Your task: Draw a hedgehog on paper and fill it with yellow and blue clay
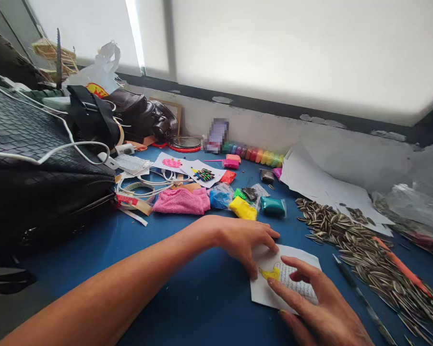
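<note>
A white sheet of paper (261, 294) lies on the blue table, with a drawn outline filled with rows of small pen marks. Yellow modelling clay (274, 274) is spread over the left part of that drawing. My left hand (241, 240) rests on the paper's upper left edge, fingers apart, thumb near the clay. Over the lower right of the sheet is my right hand (322, 298), fingers stretched out and one fingertip touching the clay's lower edge. Neither hand grips anything. Part of the drawing is hidden under the right fingers.
Striped sunflower seeds (360, 245) are heaped at right, beside a pen (360, 293) and an orange tool (402, 266). Behind the hands lie a yellow clay pack (243, 208), a teal pack (273, 206) and a pink cloth (182, 201). A black bag (47, 182) stands at left.
</note>
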The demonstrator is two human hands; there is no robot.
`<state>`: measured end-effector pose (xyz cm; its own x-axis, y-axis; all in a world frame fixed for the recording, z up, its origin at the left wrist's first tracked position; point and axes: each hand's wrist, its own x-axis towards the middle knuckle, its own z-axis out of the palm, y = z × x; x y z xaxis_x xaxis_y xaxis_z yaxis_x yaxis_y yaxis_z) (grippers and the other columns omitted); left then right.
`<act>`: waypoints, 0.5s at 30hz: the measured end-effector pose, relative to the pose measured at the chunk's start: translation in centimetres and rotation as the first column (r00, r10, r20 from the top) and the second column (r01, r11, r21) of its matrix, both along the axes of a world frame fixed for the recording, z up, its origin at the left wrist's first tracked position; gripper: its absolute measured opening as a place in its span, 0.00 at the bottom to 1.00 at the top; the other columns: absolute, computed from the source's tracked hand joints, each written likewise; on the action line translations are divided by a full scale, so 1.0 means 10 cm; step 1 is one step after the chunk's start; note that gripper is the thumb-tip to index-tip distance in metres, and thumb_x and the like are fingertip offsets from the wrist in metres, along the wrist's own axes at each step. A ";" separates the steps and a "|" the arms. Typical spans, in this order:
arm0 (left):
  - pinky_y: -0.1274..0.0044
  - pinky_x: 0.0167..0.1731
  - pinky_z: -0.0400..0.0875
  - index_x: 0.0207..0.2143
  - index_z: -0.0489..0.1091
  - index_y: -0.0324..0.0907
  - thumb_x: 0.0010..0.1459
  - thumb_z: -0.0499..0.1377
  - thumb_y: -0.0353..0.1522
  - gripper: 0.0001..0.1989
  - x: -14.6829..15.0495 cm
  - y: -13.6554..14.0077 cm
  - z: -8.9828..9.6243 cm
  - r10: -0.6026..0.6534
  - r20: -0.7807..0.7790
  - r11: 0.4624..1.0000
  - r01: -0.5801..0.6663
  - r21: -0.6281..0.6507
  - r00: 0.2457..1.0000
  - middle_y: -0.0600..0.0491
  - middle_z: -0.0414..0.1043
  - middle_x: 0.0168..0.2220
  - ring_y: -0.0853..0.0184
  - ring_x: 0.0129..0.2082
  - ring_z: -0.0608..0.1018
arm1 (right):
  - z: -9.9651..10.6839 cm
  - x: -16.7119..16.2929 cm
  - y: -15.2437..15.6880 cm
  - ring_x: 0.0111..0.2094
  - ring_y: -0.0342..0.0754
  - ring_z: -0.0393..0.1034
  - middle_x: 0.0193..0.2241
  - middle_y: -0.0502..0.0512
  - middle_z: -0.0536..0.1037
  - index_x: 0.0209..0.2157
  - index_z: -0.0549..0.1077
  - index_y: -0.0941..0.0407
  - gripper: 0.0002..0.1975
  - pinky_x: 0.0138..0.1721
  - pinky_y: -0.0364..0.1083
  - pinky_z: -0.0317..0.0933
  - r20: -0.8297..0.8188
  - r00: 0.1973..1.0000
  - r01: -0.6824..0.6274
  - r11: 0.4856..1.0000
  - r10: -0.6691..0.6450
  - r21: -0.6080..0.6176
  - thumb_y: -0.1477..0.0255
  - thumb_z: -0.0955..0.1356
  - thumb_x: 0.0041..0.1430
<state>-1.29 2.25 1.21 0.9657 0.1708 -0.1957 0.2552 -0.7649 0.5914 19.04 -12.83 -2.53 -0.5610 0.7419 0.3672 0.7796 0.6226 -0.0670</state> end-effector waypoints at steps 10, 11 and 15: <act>0.68 0.65 0.49 0.57 0.66 0.36 0.49 0.67 0.27 0.32 0.00 -0.03 0.07 0.009 -0.029 1.000 -0.009 -0.002 1.000 0.42 0.46 0.68 0.57 0.69 0.47 | -0.11 -0.16 0.09 0.57 0.56 0.62 0.57 0.66 0.63 0.49 0.73 0.57 0.14 0.50 0.53 0.67 0.018 1.000 -0.020 0.992 0.018 0.122 0.75 0.65 0.62; 0.68 0.65 0.49 0.58 0.65 0.36 0.49 0.67 0.26 0.33 0.00 -0.02 0.07 0.008 -0.032 1.000 -0.008 -0.005 0.999 0.42 0.46 0.69 0.57 0.69 0.47 | -0.12 -0.16 0.09 0.57 0.57 0.61 0.57 0.66 0.63 0.48 0.73 0.57 0.14 0.50 0.53 0.66 0.012 1.000 -0.016 0.992 0.014 0.125 0.75 0.65 0.62; 0.68 0.65 0.47 0.61 0.61 0.36 0.50 0.67 0.29 0.36 0.00 -0.02 0.07 0.013 -0.036 1.000 -0.013 -0.023 0.999 0.42 0.44 0.69 0.57 0.70 0.46 | -0.14 -0.18 0.09 0.60 0.59 0.58 0.58 0.66 0.63 0.48 0.74 0.56 0.13 0.51 0.56 0.64 -0.014 1.000 -0.006 0.987 0.008 0.159 0.73 0.63 0.63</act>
